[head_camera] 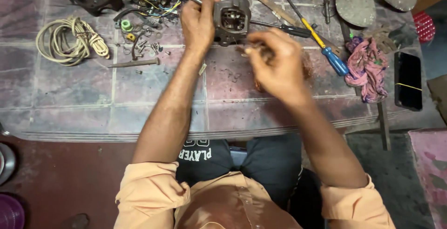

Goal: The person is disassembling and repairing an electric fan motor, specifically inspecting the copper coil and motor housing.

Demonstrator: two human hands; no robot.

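here, left hand curled tight on a metal housing, upright at 12 o'clock on the floor. right hand at its 5 o'clock, nearer, fingers pinched; what they hold, cannot tell.

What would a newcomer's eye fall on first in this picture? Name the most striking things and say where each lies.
First the two hands at top centre: the left hand grips a dark metal housing, the right hand blurred beside it. Next the blue-and-yellow screwdriver to the right, by a pink rag. At far left lies a coiled pale rope on the tiled worktop.
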